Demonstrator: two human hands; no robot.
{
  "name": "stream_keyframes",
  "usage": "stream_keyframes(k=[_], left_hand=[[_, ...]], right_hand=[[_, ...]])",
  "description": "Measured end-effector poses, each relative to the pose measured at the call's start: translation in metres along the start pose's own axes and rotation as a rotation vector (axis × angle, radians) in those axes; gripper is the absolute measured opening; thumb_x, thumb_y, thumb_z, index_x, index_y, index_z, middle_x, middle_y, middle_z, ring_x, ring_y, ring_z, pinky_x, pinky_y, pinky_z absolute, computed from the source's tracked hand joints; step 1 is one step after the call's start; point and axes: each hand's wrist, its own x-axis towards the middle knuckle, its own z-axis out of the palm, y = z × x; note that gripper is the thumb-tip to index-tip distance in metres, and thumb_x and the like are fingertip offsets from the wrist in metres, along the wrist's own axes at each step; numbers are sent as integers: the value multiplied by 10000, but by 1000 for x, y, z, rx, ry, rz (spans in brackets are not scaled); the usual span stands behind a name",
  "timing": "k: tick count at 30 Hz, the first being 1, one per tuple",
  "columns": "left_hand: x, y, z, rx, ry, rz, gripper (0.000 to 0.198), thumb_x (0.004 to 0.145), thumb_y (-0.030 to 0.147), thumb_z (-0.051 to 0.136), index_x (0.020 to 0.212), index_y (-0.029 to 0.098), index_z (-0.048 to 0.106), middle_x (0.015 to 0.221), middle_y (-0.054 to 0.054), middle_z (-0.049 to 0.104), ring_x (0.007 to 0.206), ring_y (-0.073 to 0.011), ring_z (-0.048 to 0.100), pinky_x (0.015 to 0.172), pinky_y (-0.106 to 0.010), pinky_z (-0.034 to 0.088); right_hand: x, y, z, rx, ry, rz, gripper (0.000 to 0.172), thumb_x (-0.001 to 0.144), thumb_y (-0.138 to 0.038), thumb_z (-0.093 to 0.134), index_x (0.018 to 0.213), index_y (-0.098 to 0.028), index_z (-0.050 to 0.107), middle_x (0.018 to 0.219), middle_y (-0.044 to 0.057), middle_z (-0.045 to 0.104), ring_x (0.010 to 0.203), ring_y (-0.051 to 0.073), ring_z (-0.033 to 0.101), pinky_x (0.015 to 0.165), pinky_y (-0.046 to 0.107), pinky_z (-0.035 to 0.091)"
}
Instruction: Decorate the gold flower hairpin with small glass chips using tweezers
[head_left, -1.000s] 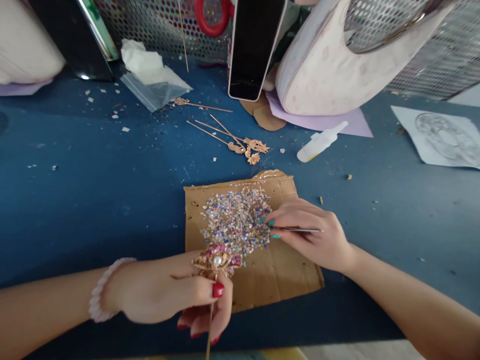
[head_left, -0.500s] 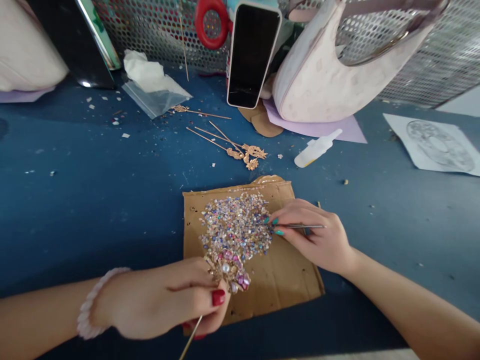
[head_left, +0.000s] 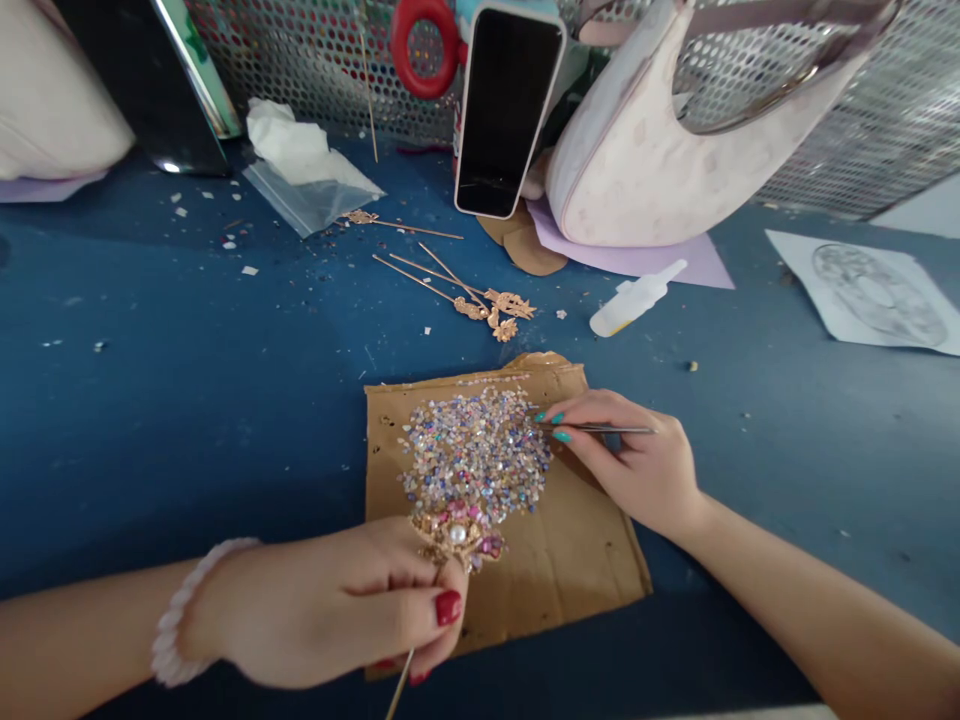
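My left hand (head_left: 352, 605) is closed round the stem of a gold hairpin (head_left: 457, 535), whose head carries a pearl and pink and purple stones. The hairpin's head is over the lower edge of a spread of small pale, blue and pink beads (head_left: 472, 450). These lie on a piece of brown cardboard (head_left: 555, 560). At the right side of the beads, my right hand (head_left: 637, 455) pinches thin metal tweezers (head_left: 607, 429), their tips among the beads. Whether the tips hold a bead is too small to tell.
Several gold hairpins (head_left: 480, 305) lie beyond the cardboard. A small glue bottle (head_left: 634, 300), a propped phone (head_left: 510, 110), a pale handbag (head_left: 637, 170), a plastic bag (head_left: 307, 195) and a printed sheet (head_left: 870, 290) stand or lie farther back on the blue table (head_left: 187, 400).
My right hand has shifted slightly up with the tweezers, toward the upper right of the beads. My left hand has tilted the hairpin's head and moved a little right.
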Motion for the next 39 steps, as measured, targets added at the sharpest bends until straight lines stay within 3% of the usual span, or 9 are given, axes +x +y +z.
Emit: stream_keyframes(k=[11, 20, 30, 35, 39], left_hand=[[-1, 11, -1, -3, 1, -85, 333, 1023, 338, 396, 729, 198, 465, 675, 30, 458, 576, -120, 422, 568, -238, 354], [0, 10, 0, -1, -6, -73, 303, 1023, 298, 389, 746, 199, 466, 672, 31, 454, 580, -123, 409, 564, -246, 333], [-2, 11, 0, 26, -2, -104, 336, 1022, 368, 369, 747, 201, 465, 660, 16, 462, 582, -140, 422, 566, -260, 342], [-2, 9, 1, 6, 10, -57, 287, 1021, 334, 378, 792, 200, 490, 686, 14, 479, 601, -142, 431, 582, -258, 365], [-1, 10, 1, -47, 36, -151, 149, 1011, 302, 397, 952, 218, 505, 690, 39, 446, 612, -145, 378, 587, -263, 350]], right_hand=[[0, -3, 0, 6, -36, -19, 77, 920, -151, 668, 878, -206, 703, 855, 31, 792, 772, 153, 760, 707, 258, 624], [-1, -1, 0, 1, -52, -40, 87, 933, -147, 657, 888, -205, 702, 859, 28, 791, 772, 153, 758, 713, 279, 628], [0, -2, -1, -3, -34, -64, 80, 926, -143, 672, 883, -203, 702, 862, 28, 794, 781, 155, 765, 719, 277, 631], [1, -4, -1, 13, -18, -39, 103, 910, -125, 674, 864, -214, 698, 853, 21, 795, 759, 155, 763, 684, 265, 626], [1, -6, -2, 28, -4, -25, 114, 902, -109, 677, 870, -218, 690, 858, 22, 796, 753, 147, 756, 645, 240, 609]])
